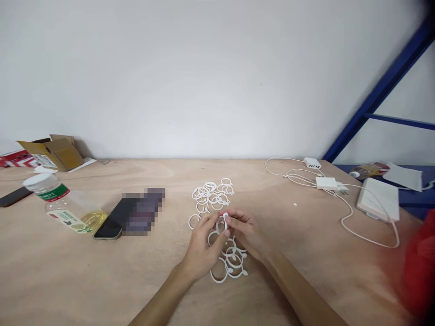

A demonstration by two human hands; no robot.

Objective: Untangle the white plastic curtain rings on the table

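Between my two hands, above the wooden table [163,280], is a white plastic ring [225,221] with a small flat tab. My left hand [205,244] grips its left side with thumb and fingers. From the right, my right hand [249,231] pinches the same ring near the tab. Beneath and nearer me lies a group of similar white rings [219,281], several overlapping, partly covered by my hands. Farther off, just beyond my fingers, a second pile of white rings [210,190] lies tangled together.
To the left stand a clear bottle [59,203] with a white cap, a phone [113,222] and an opened cardboard box [57,151]. At right are a charger [326,183] with white cables, a white box [379,199] and something red [419,267]. A blue metal frame [374,99] rises behind.
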